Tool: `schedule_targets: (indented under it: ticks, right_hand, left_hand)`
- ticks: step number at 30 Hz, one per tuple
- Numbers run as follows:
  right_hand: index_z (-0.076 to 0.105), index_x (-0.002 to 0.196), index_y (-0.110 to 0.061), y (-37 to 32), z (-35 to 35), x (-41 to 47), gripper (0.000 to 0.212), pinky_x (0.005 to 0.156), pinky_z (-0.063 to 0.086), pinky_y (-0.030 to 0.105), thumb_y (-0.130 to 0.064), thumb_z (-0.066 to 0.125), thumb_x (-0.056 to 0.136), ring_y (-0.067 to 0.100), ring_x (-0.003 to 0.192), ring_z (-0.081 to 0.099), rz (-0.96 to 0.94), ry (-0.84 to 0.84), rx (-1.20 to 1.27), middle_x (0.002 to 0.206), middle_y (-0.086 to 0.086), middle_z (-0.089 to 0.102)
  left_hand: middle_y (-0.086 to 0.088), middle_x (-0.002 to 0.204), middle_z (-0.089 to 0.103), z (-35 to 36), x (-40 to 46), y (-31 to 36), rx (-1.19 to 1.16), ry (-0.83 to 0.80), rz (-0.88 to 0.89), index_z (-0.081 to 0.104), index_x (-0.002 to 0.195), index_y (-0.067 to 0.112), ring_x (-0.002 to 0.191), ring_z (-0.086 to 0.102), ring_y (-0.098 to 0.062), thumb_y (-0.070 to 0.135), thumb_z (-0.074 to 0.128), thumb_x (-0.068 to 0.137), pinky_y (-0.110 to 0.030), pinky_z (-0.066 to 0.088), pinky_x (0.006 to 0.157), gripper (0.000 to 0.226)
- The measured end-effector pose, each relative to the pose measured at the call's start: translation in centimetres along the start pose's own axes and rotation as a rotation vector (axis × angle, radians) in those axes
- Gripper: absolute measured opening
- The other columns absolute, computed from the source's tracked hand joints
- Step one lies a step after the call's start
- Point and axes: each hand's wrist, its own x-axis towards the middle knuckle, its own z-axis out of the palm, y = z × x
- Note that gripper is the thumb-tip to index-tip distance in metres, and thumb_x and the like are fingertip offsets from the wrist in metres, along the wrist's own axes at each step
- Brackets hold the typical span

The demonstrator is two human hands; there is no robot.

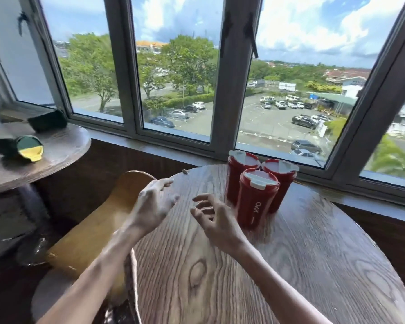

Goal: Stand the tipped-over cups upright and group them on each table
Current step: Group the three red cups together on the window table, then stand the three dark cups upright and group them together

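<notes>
Three red cups with white lids stand upright and close together on the near round wooden table (278, 265): one in front (255, 202), one behind it to the left (237, 174), one to the right (281, 181). My right hand (216, 220) hovers just left of the front cup, fingers apart, holding nothing. My left hand (153, 202) is open over the table's left edge. On the far left table (56, 155) two dark green cups lie tipped over: one with a yellow lid (19, 148), one further back (48, 120).
A wooden chair back (98, 230) stands between the two tables. A window sill (150, 146) and large windows run behind both tables. The floor on the left is dark.
</notes>
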Motion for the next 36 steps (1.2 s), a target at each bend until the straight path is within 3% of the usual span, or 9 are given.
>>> schedule_targets:
  ticks: [4, 7, 10, 13, 15, 23, 28, 30, 36]
  right_hand:
    - [0.061, 0.116, -0.018, -2.6, 7.3, 4.3, 0.026, 0.087, 0.054, 0.03, -0.024, 0.064, 0.091, 0.014, 0.099, 0.064, -0.12, -0.126, 0.008, 0.104, -0.005, 0.063]
    - [0.061, 0.114, -0.023, -5.4, 13.2, 6.5, 0.032, 0.089, 0.054, 0.039, -0.036, 0.064, 0.085, 0.018, 0.099, 0.065, -0.176, -0.221, 0.013, 0.105, 0.003, 0.066]
    - [0.061, 0.119, -0.023, -8.5, 19.6, 8.3, 0.035, 0.094, 0.05, 0.035, -0.036, 0.065, 0.087, 0.019, 0.105, 0.062, -0.25, -0.305, 0.01, 0.112, 0.008, 0.064]
    - [0.058, 0.124, -0.023, -11.7, 25.5, 10.0, 0.036, 0.096, 0.047, 0.03, -0.034, 0.064, 0.09, 0.016, 0.112, 0.057, -0.297, -0.361, -0.006, 0.119, 0.007, 0.06]
    - [0.056, 0.126, -0.025, -13.8, 29.5, 11.2, 0.037, 0.094, 0.045, 0.028, -0.035, 0.063, 0.09, 0.016, 0.113, 0.055, -0.309, -0.392, 0.0, 0.121, 0.005, 0.058]
    - [0.056, 0.126, -0.026, -19.7, 42.7, 17.3, 0.039, 0.103, 0.042, 0.03, -0.035, 0.064, 0.089, 0.017, 0.12, 0.053, -0.292, -0.372, 0.013, 0.128, 0.004, 0.055]
    - [0.055, 0.126, -0.027, -20.2, 48.6, 22.1, 0.038, 0.1, 0.04, 0.028, -0.035, 0.064, 0.09, 0.015, 0.119, 0.051, -0.239, -0.357, -0.007, 0.128, 0.005, 0.053]
    - [0.055, 0.126, -0.026, -20.2, 51.0, 24.4, 0.039, 0.099, 0.039, 0.026, -0.035, 0.064, 0.09, 0.014, 0.12, 0.05, -0.221, -0.347, -0.022, 0.128, 0.006, 0.053]
    - [0.05, 0.132, -0.026, -20.2, 59.2, 32.2, 0.043, 0.078, 0.037, 0.007, -0.037, 0.061, 0.092, 0.003, 0.098, 0.05, -0.186, -0.35, -0.071, 0.131, 0.003, 0.048]
  left_hand:
    - [-0.006, 0.117, 0.065, -6.4, -2.9, -4.1, 0.115, 0.172, -0.147, 0.064, 0.118, 0.01, 0.107, 0.061, -0.018, 0.025, 0.068, 0.082, -0.023, 0.042, 0.093, 0.039]
    - [-0.006, 0.117, 0.064, -11.9, -5.3, -7.4, 0.191, 0.258, -0.248, 0.063, 0.119, 0.01, 0.108, 0.06, -0.018, 0.02, 0.069, 0.083, -0.019, 0.038, 0.093, 0.037]
    - [-0.008, 0.115, 0.064, -17.7, -7.6, -10.5, 0.265, 0.354, -0.307, 0.063, 0.118, 0.008, 0.105, 0.06, -0.019, 0.016, 0.07, 0.083, -0.015, 0.037, 0.091, 0.036]
    - [-0.009, 0.115, 0.064, -23.3, -9.4, -14.0, 0.334, 0.431, -0.347, 0.063, 0.117, 0.007, 0.105, 0.061, -0.021, 0.017, 0.071, 0.083, -0.024, 0.042, 0.095, 0.036]
    - [-0.009, 0.113, 0.065, -27.0, -10.2, -16.4, 0.37, 0.457, -0.367, 0.064, 0.116, 0.008, 0.103, 0.061, -0.021, 0.017, 0.071, 0.083, -0.022, 0.041, 0.093, 0.036]
    - [-0.007, 0.114, 0.064, -39.0, -9.4, -26.3, 0.419, 0.416, -0.383, 0.063, 0.117, 0.01, 0.104, 0.06, -0.02, 0.019, 0.07, 0.083, -0.015, 0.036, 0.089, 0.035]
    - [-0.002, 0.122, 0.061, -43.1, -5.8, -32.9, 0.363, 0.372, -0.369, 0.06, 0.122, 0.016, 0.115, 0.057, -0.014, 0.027, 0.066, 0.086, -0.028, 0.044, 0.101, 0.038]
    - [-0.002, 0.124, 0.06, -44.1, -3.8, -35.5, 0.345, 0.355, -0.353, 0.058, 0.124, 0.016, 0.116, 0.056, -0.013, 0.027, 0.065, 0.087, -0.025, 0.041, 0.1, 0.039]
    - [-0.005, 0.131, 0.056, -47.3, 3.9, -44.3, 0.317, 0.285, -0.295, 0.056, 0.127, 0.017, 0.117, 0.055, -0.014, 0.028, 0.064, 0.088, -0.019, 0.039, 0.096, 0.042]
